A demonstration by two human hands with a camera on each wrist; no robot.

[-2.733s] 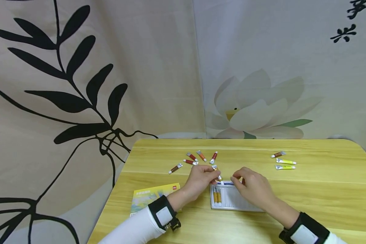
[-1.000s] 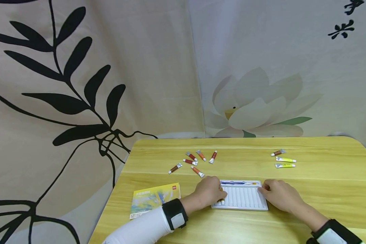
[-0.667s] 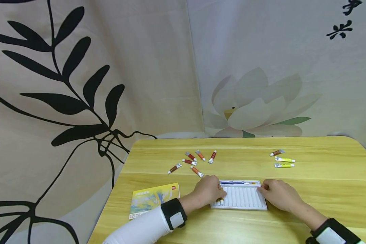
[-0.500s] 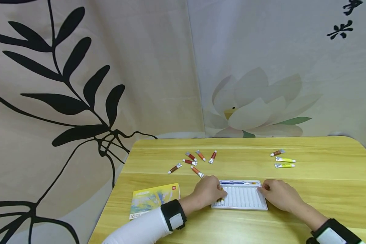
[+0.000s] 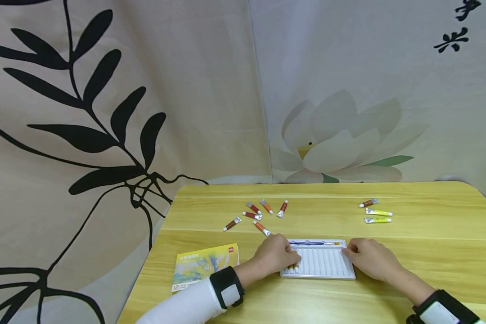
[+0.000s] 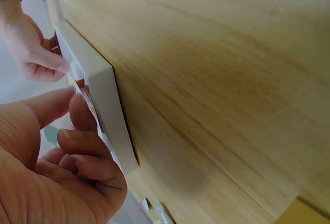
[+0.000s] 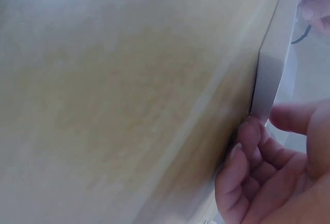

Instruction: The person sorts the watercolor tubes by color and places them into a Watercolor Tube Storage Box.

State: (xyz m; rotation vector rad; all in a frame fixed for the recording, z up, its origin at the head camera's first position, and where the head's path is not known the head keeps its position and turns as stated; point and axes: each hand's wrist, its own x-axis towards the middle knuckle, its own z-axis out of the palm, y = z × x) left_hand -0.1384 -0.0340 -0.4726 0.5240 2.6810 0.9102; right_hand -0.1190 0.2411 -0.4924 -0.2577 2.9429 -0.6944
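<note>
A white slotted paint tray [image 5: 326,263] lies on the table, with a blue-handled paintbrush [image 5: 309,243] along its far side. At its left end, my left hand [image 5: 272,254] pinches an ochre paint tube [image 5: 296,267] between thumb and forefinger, low over the slots; the hand hides most of it. The left wrist view has these fingertips right at the ochre tube [image 6: 80,83], above the tray's side wall [image 6: 98,53]. My right hand [image 5: 370,258] grips the tray's right edge, its thumb on top and curled fingers against the wall [image 7: 270,69] in the right wrist view.
Several red, brown and orange paint tubes [image 5: 252,215] lie scattered behind the left hand. Two yellow tubes [image 5: 378,212] and a brown one [image 5: 368,203] lie at the right back. A yellow paint box [image 5: 205,266] sits left of the tray, near the left forearm.
My left hand has come from behind the tray down to its left slots, leaving an orange tube on the table, and lately slid slightly left. My right hand has moved to the tray's right edge.
</note>
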